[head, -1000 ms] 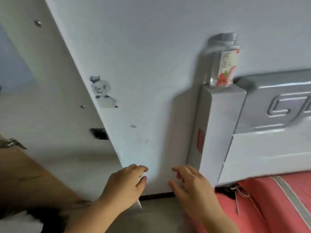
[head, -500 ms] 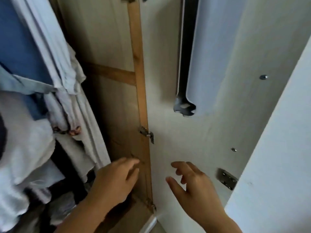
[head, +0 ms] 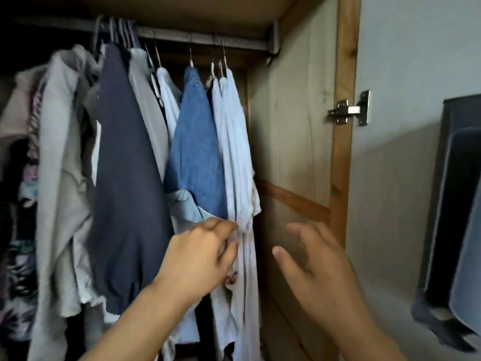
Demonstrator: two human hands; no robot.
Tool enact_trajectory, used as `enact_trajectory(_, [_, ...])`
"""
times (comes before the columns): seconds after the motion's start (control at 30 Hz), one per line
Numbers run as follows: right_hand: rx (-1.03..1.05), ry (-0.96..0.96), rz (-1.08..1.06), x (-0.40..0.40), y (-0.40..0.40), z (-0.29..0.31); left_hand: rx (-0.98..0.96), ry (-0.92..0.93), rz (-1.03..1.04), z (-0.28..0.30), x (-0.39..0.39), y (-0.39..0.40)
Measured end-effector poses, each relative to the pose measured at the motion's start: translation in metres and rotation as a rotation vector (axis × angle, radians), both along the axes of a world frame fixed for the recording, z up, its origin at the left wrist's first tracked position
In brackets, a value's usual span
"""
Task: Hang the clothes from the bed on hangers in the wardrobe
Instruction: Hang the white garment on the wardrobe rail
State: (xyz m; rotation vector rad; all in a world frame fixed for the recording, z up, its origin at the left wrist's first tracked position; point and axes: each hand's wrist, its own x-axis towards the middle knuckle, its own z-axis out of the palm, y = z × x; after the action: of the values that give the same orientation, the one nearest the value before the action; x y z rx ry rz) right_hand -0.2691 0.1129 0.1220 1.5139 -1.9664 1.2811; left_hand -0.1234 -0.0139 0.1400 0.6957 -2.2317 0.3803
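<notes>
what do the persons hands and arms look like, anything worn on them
Both the left hand and the right hand are bare, with no gloves, rings or watch visible. Both forearms are uncovered too; no sleeve reaches into view. Fingernails look short and unpainted.

Wardrobe frame [head: 345, 74] matt wood; hinge [head: 350, 109] shiny metal; shirts [head: 234, 142] soft cloth; rail [head: 203, 40] possibly metal.
</notes>
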Motion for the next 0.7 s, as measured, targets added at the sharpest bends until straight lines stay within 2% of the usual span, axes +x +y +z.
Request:
enact_trajectory(0.1, [-0.140, 0.031, 0.031, -0.003, -0.029, 0.039, -0.072, 0.079, -0.013, 0.044, -0.005, -0.018])
enact_trajectory(0.27, [-0.225, 0.004, 0.014, -0.012, -0.083, 0.095, -0.131, 0.192, -0.127, 0.106, -0.026, -0.071])
enact_trajectory(0.5, [-0.313, 0.039, -0.105, -0.042, -0.158, 0.176, -0.323, 0.180, -0.227, 0.201, -0.069, -0.144])
enact_trajectory(0.7, [-0.340, 0.102, -0.125, -0.060, -0.200, 0.229, -0.328, 0.058, -0.248, 0.259, -0.092, -0.193])
